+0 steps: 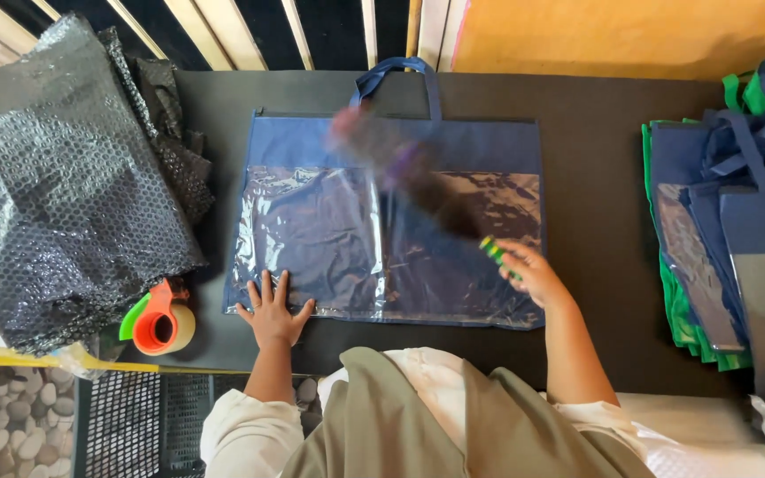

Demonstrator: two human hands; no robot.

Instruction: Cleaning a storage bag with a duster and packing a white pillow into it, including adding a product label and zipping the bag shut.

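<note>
Navy cloth with a clear plastic front is what I'm working over: a flat bag (387,217) lies on the black bench (595,221), handle away from me. Nearest me, my left hand (273,310) lies flat with fingers spread on the bag's near-left corner, holding nothing, just pressing the plastic down. My right hand (529,273) is closed around a green handle at the bag's near-right part; its grip is tight on a brush (418,168), whose dark head is blurred across the middle of the bag towards the far edge. So the bag sits under both hands and runs away from them. Left of my left hand an orange tape dispenser (163,320) stands on the bench edge, just beside the bag. Beyond it lies a heap of dark bubble wrap (55,168). Far right, well apart, a stack of navy and green bags (719,230).
</note>
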